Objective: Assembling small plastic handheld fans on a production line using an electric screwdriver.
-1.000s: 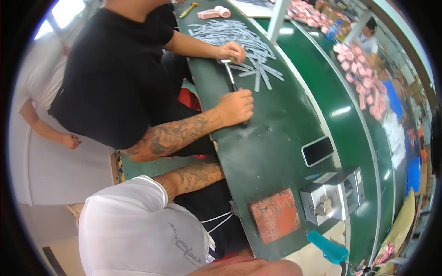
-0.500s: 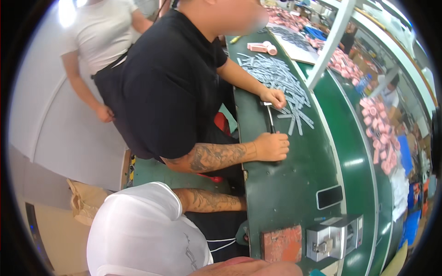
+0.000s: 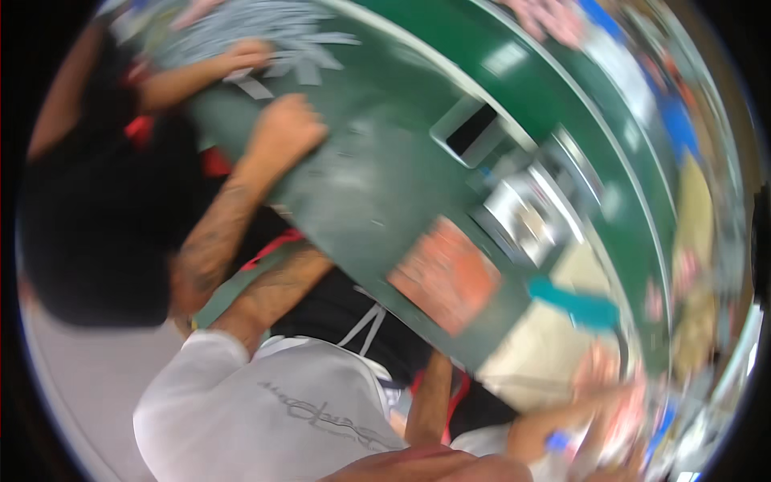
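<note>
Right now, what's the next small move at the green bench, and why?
Probably steady first, then reach for the red-orange pad. The view is motion-smeared; a blurred hand hovers off the green bench's near end, by the teal tool and pad, grip unclear. A co-worker's hand rests by the grey strips farther up.

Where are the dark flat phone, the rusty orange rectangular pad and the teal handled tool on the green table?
Dark flat phone (image 3: pixel 472 131), head view, middle of its screen.
Rusty orange rectangular pad (image 3: pixel 444 275), head view, centre of its top face.
Teal handled tool (image 3: pixel 574 304), head view, middle of its blurred body.
</note>
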The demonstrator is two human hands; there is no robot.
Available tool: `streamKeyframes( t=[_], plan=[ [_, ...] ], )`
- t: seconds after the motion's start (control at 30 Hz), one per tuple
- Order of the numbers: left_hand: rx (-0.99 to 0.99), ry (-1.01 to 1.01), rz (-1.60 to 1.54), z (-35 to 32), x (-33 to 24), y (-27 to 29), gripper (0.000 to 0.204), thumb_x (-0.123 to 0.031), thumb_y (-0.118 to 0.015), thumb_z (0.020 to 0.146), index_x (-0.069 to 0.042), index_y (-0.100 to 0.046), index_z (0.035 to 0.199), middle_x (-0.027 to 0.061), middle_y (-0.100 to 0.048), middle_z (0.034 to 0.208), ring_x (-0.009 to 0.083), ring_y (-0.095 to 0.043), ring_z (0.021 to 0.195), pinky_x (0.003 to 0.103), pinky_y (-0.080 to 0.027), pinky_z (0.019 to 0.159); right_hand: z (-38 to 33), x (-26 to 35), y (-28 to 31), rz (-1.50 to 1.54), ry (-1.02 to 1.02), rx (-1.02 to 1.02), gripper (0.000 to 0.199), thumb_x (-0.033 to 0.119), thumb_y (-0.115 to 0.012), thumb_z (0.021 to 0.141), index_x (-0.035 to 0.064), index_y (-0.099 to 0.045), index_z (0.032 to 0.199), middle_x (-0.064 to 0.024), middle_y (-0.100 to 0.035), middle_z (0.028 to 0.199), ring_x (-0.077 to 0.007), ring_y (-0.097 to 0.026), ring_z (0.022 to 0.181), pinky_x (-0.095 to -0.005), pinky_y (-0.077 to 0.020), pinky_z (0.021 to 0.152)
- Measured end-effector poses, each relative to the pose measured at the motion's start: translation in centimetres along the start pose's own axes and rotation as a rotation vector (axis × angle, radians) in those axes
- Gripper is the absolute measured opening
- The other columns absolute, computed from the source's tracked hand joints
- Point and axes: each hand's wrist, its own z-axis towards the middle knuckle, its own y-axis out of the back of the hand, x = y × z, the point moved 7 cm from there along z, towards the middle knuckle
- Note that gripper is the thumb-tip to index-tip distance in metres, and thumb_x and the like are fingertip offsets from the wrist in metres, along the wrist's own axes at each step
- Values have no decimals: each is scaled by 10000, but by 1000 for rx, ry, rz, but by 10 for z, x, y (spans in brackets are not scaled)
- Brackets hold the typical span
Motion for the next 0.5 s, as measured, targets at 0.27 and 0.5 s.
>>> streamKeyframes(
  t=[0.27,0.5],
  plan=[
    [203,154,-446,-52,-105,-40,372,-381,-463,987,-83,-553,1190,94,-572,1249,273,-548,1171,425,-401,1059,-83,-15,36,-23,-207,-88,375,284,-564,1013,-21,-710,1173,-278,-700,1188,-481,-640,1114,-567,-483,999],
    [365,738,-299,-168,-125,9,565,-471,-391,1055,-77,-570,1419,119,-577,1470,298,-543,1330,457,-378,1163,43,61,-50,223,193,-26,356,267,-562,1014,-19,-709,1167,-275,-698,1198,-482,-638,1116,-563,-485,996]
  ],
)
